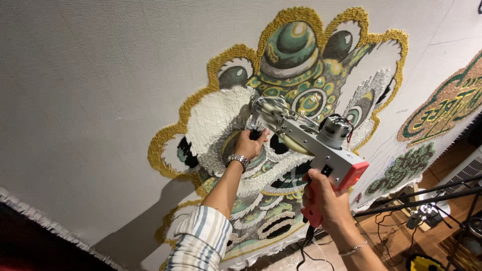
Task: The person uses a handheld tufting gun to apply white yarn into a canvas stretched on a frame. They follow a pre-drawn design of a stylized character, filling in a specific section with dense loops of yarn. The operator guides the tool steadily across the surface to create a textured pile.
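Mid-frame, the tufting gun [311, 138] is pressed nose-first against the stretched cloth [100, 100], on the white patch of the yarn lion design [301, 75]. The left hand [249, 144] has its grip closed round the black front handle; the right hand [321, 198] clasps the pink rear handle. It looks rigid, metal and motor-heavy, best held by both handles.
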